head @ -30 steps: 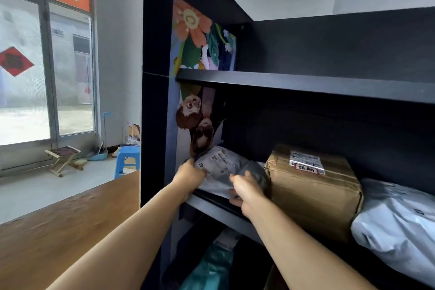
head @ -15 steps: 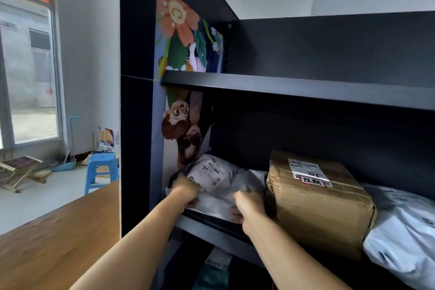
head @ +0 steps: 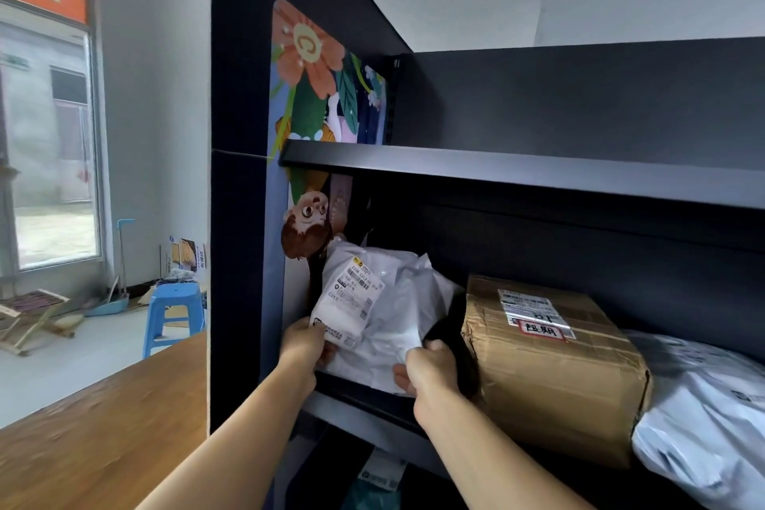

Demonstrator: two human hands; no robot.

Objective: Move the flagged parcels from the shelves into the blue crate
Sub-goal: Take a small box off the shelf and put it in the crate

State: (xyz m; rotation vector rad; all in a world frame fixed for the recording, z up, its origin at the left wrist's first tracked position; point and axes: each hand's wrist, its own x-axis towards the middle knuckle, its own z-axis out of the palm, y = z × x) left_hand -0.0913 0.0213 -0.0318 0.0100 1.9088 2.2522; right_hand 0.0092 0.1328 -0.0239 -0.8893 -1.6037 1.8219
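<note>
Hands, left (head: 304, 348) and right (head: 428, 371), both pinching the white mailer (head: 385, 315) on the shelf (head: 517, 174); advise drawing it out level, clear of the box (head: 550, 360) at right.

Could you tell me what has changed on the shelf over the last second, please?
The white poly parcel has been tipped up, its label now facing out. The left hand has shifted to its lower left corner and the right hand grips its lower right edge. The cardboard box and the grey bag beside it have stayed put.
</note>
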